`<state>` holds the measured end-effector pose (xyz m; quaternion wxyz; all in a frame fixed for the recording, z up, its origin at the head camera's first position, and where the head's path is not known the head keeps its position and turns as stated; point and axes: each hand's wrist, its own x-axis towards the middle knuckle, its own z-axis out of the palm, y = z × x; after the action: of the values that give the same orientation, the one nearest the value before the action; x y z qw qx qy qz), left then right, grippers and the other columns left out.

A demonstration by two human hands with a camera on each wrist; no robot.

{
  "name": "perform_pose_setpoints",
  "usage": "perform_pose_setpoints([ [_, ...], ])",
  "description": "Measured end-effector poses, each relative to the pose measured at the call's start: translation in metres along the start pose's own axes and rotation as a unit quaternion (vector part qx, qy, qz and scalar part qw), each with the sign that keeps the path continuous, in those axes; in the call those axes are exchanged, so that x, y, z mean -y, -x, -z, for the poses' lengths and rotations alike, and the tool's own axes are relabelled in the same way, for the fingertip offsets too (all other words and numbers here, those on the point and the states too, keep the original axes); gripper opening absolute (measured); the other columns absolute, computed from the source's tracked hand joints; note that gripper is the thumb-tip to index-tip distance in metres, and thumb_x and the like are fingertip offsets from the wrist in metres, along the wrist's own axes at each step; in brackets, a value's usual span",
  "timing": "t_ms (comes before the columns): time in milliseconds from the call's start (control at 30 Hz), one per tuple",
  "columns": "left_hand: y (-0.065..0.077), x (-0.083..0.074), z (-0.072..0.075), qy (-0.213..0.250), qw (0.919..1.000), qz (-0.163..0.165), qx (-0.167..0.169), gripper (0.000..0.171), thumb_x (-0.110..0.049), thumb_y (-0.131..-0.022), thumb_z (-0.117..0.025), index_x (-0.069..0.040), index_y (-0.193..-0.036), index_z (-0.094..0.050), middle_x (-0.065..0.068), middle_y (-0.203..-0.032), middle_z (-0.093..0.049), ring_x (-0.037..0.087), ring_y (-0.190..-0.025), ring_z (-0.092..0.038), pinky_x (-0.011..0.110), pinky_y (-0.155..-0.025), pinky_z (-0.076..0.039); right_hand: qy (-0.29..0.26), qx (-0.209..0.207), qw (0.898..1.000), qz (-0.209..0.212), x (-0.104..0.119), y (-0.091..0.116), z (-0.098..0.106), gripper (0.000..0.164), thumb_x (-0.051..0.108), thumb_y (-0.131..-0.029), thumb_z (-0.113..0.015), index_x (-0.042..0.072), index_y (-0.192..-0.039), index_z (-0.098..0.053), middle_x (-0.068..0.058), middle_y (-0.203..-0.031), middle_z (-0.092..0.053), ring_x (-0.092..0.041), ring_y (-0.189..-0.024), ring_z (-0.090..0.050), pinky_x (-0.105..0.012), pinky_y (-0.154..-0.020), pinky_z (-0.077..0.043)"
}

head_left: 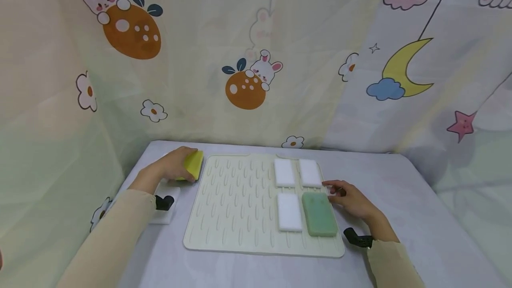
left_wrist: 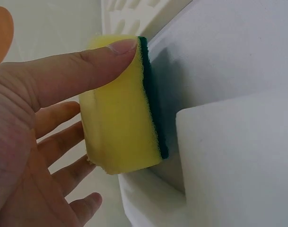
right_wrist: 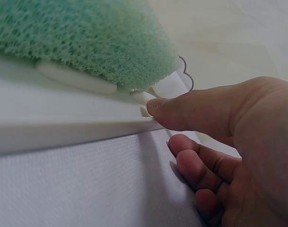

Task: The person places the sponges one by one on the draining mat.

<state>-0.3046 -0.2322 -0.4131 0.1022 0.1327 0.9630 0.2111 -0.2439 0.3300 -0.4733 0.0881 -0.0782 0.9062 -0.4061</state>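
My left hand (head_left: 176,163) pinches a yellow sponge (head_left: 194,165) beside the mat's far left corner. In the left wrist view the thumb lies across the sponge (left_wrist: 120,109), and its dark green scouring side (left_wrist: 153,104) faces the table. My right hand (head_left: 352,199) is at the right edge of the ridged white drying mat (head_left: 236,208), holding nothing. Its thumb (right_wrist: 196,109) rests at the mat's rim, close by a coarse green sponge (right_wrist: 87,38), while the other fingers bend loosely below. That green sponge (head_left: 320,214) lies flat at the mat's near right.
Three white sponge blocks (head_left: 290,212) lie on the mat around the green one. More white blocks (head_left: 164,208) sit left of the mat, under my left wrist. A printed curtain (head_left: 192,79) hangs along the back and sides of the white-covered table (head_left: 376,168).
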Motion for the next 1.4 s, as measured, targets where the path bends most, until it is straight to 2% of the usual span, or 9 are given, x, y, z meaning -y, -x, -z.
perform_pose_setpoints([
  [233, -0.002, -0.006, 0.003, -0.007, 0.9996, -0.023, -0.013, 0.102, -0.026, -0.075, -0.093, -0.003, -0.158, -0.038, 0.023, -0.157, -0.043, 0.039, -0.133, -0.047, 0.062, -0.118, -0.033, 0.009, -0.003, 1.0, 0.007, 0.0, -0.001, 0.0, 0.048, 0.015, -0.096, -0.071, 0.008, -0.142, -0.06, -0.014, -0.114, -0.055, -0.022, -0.092, -0.047, -0.026, -0.069, -0.044],
  [600, -0.004, -0.037, -0.001, -0.021, 0.9982, -0.053, -0.017, 0.103, -0.032, -0.076, -0.092, -0.006, -0.159, -0.039, 0.021, -0.159, -0.04, 0.043, -0.142, -0.04, 0.063, -0.116, -0.035, 0.005, -0.002, 1.0, 0.002, 0.001, -0.003, 0.002, 0.048, 0.016, -0.096, -0.072, 0.009, -0.142, -0.06, -0.013, -0.114, -0.055, -0.021, -0.093, -0.046, -0.026, -0.069, -0.044],
  [900, -0.001, -0.064, -0.008, -0.006, 0.9977, -0.066, -0.014, 0.102, -0.034, -0.076, -0.092, -0.009, -0.16, -0.04, 0.017, -0.16, -0.041, 0.04, -0.144, -0.04, 0.059, -0.118, -0.036, -0.001, -0.001, 1.0, 0.005, 0.0, -0.003, 0.0, 0.048, 0.014, -0.096, -0.071, 0.009, -0.142, -0.06, -0.014, -0.116, -0.055, -0.021, -0.092, -0.046, -0.026, -0.069, -0.044],
  [1100, -0.001, -0.075, -0.016, -0.004, 0.9972, -0.074, -0.013, 0.101, -0.038, -0.076, -0.092, -0.011, -0.16, -0.041, 0.015, -0.16, -0.042, 0.039, -0.145, -0.041, 0.058, -0.119, -0.035, -0.008, 0.0, 1.0, 0.01, 0.0, -0.003, -0.001, 0.049, 0.014, -0.095, -0.072, 0.007, -0.142, -0.06, -0.015, -0.116, -0.055, -0.021, -0.092, -0.046, -0.026, -0.068, -0.043],
  [1400, -0.004, -0.09, -0.024, -0.006, 0.9956, -0.093, -0.007, 0.101, -0.043, -0.077, -0.091, -0.014, -0.16, -0.041, 0.013, -0.161, -0.043, 0.038, -0.146, -0.04, 0.056, -0.119, -0.036, 0.0, -0.002, 1.0, -0.004, 0.001, -0.002, -0.001, 0.049, 0.014, -0.096, -0.072, 0.008, -0.142, -0.06, -0.014, -0.115, -0.054, -0.022, -0.093, -0.046, -0.026, -0.07, -0.044],
])
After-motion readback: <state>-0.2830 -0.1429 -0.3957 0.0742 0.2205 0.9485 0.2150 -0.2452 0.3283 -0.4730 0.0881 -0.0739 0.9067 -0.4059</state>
